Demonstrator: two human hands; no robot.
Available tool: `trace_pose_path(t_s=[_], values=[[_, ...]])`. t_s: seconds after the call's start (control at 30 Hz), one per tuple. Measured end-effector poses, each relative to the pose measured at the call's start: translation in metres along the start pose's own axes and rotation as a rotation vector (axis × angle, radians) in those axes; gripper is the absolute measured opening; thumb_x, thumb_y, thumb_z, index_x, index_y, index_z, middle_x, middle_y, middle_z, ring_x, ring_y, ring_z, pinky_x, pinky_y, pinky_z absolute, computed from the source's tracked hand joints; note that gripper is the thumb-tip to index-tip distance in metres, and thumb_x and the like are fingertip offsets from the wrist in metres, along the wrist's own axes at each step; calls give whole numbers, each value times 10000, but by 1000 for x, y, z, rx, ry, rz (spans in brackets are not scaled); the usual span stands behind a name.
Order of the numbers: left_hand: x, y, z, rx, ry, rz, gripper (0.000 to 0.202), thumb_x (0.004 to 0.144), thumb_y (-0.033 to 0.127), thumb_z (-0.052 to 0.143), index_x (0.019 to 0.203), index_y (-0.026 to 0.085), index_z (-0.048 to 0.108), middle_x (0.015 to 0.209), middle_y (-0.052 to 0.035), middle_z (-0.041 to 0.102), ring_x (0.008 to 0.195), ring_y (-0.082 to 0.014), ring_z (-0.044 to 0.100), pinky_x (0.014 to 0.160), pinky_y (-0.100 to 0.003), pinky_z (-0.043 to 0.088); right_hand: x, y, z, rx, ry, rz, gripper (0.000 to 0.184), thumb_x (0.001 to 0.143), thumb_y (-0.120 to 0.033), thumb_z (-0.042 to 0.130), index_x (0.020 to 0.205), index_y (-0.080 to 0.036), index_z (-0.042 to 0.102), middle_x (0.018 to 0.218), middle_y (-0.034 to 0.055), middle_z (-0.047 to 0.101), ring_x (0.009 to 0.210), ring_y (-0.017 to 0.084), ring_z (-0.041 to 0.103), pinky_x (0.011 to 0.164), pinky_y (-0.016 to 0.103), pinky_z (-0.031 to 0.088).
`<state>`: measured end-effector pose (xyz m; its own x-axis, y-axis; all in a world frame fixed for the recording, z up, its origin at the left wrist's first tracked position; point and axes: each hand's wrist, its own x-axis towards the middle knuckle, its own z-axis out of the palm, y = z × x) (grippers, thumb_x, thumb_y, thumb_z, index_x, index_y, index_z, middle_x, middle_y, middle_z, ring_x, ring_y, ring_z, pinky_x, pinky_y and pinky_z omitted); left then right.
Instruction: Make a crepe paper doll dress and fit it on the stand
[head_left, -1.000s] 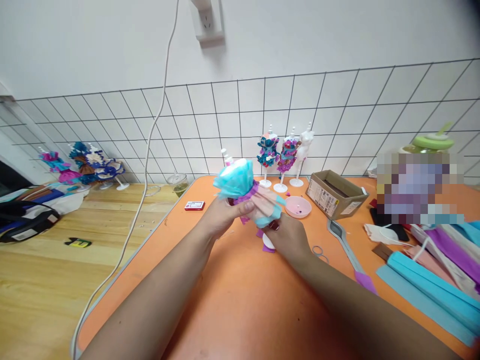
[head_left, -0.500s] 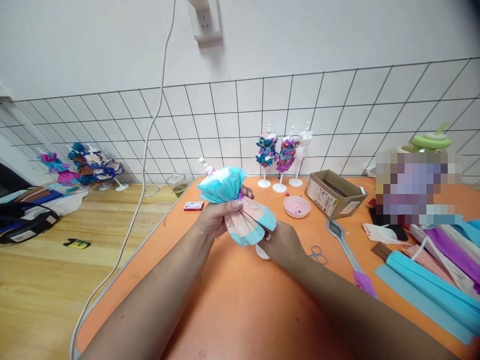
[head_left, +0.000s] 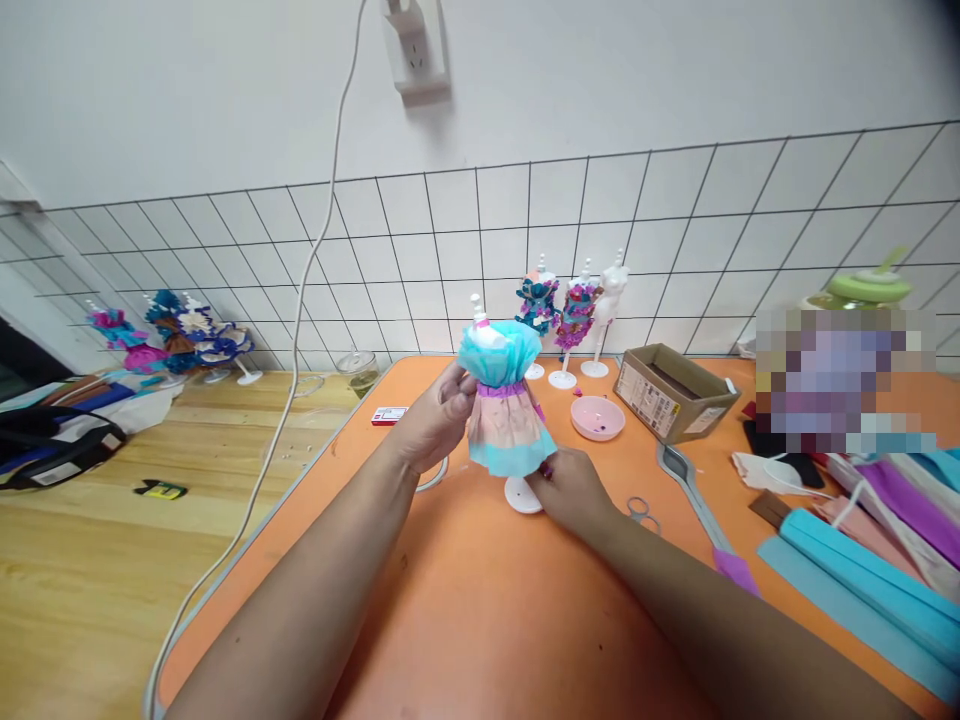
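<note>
A miniature dress form [head_left: 480,312] stands nearly upright and tilts a little to the left, its white round base [head_left: 523,496] low over the orange table. It wears a crepe-paper dress [head_left: 504,412] with a gathered turquoise top, a purple waistband and a peach skirt edged in turquoise. My left hand [head_left: 435,418] is closed at the left side of the waist, its fingertips partly hidden behind the dress. Below the skirt's right hem, my right hand [head_left: 574,490] is closed around the stand; the skirt and knuckles hide that grip.
Behind are other small dress forms [head_left: 576,315], a pink bowl [head_left: 598,418] and a cardboard box [head_left: 675,395]. To the right lie small scissors [head_left: 641,513], a grey strap-like tool [head_left: 690,490] and rolled turquoise paper [head_left: 862,570]. A white cable [head_left: 300,300] hangs at left.
The dress form has swung from leaning left to nearly upright, and its skirt now hangs down. My left hand has shifted from pinching the waist's front to its left side.
</note>
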<state>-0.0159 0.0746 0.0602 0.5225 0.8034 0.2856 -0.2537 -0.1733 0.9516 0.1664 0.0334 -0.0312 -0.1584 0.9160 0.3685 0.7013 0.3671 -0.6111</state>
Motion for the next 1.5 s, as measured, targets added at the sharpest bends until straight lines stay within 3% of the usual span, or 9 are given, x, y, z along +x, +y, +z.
trace_pose_path(t_s=[0.23, 0.5, 0.63, 0.8, 1.0, 1.1, 1.2, 1.3, 1.5], values=[[-3, -4, 2, 71, 32, -65, 611, 659, 388, 779, 1188, 169, 565, 1198, -131, 607, 1142, -326, 543, 934, -448, 449, 1, -7, -5, 64, 5, 23, 157, 845, -245, 524, 876, -220, 676, 819, 7, 708, 755, 155, 628, 650, 236, 388], [-7, -1, 8, 100, 68, -101, 475, 685, 343, 763, 1103, 160, 630, 1141, -122, 643, 1051, -302, 599, 862, -444, 506, -1, -10, -5, 21, -12, 6, 162, 872, -256, 521, 855, -221, 679, 818, 16, 705, 762, 165, 623, 647, 248, 372], [-7, -1, 10, 114, 67, -64, 360, 751, 330, 711, 1070, 178, 644, 1167, -103, 632, 1078, -270, 587, 915, -433, 486, -2, -8, -2, 6, -30, -18, 139, 863, -267, 547, 814, -225, 670, 790, 9, 699, 731, 159, 618, 630, 242, 360], [-9, 0, 5, 130, -9, -49, 434, 727, 320, 732, 1133, 220, 614, 1188, -91, 626, 1079, -271, 585, 955, -476, 455, -3, -8, 0, -20, -40, -41, 145, 854, -242, 548, 775, -216, 667, 755, 14, 693, 694, 160, 615, 603, 241, 347], [-11, 11, -3, 261, -125, -88, 662, 592, 560, 756, 1126, 192, 623, 1186, -122, 618, 1135, -341, 534, 964, -478, 424, -3, -13, 0, 40, -33, -25, 113, 822, -256, 587, 745, -217, 659, 716, 1, 685, 674, 157, 611, 585, 235, 362], [-8, 11, -3, 245, -1, 6, 760, 601, 611, 723, 1231, 226, 543, 1244, -113, 570, 1195, -333, 490, 977, -450, 412, -2, -13, -1, 85, -41, 40, 103, 812, -282, 596, 775, -227, 674, 715, -9, 690, 671, 152, 616, 582, 228, 377], [-9, 2, 1, 173, 285, 187, 759, 727, 541, 666, 1377, 320, 342, 1404, -80, 413, 1319, -270, 362, 1041, -409, 351, 6, -6, -8, 61, -38, 123, 126, 795, -320, 606, 789, -220, 682, 724, 1, 699, 662, 162, 625, 559, 233, 373], [-22, -16, 4, 220, 498, 178, 627, 821, 442, 602, 1368, 288, 337, 1365, -97, 434, 1289, -228, 392, 1061, -384, 319, 23, 5, -19, 7, 27, 196, 179, 769, -354, 613, 715, -191, 663, 666, 36, 682, 615, 189, 612, 504, 248, 330], [-57, -54, -10, 333, 530, 141, 534, 873, 438, 511, 1356, 311, 325, 1272, -78, 497, 1235, -224, 445, 1044, -401, 338, 63, 31, -26, -60, 127, 312, 239, 747, -370, 626, 608, -177, 640, 612, 73, 662, 615, 212, 609, 495, 262, 287]])
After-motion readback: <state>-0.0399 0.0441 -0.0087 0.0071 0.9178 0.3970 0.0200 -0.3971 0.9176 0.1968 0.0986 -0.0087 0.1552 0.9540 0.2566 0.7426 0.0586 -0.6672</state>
